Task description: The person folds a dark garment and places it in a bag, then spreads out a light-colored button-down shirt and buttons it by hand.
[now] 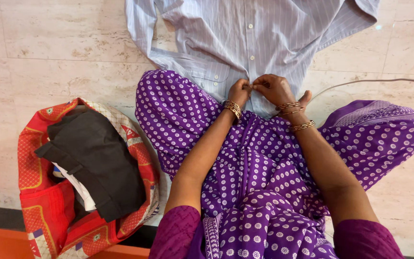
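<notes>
Well left of the left hand [239, 91], a red patterned bag [39, 192] lies open on the stone floor [49, 62], dark folded clothes [97, 163] stacked on top within reach. The left hand pinches the button placket of the pale striped shirt [250, 33], spread flat ahead for easy buttoning. Touching it, the right hand [274, 88] grips the opposite edge closed. No labels show.

I see no labels, signs or screens, only one package, a red patterned cloth bag [44, 211], lower left, on pale floor, holding folded dark clothes
</notes>
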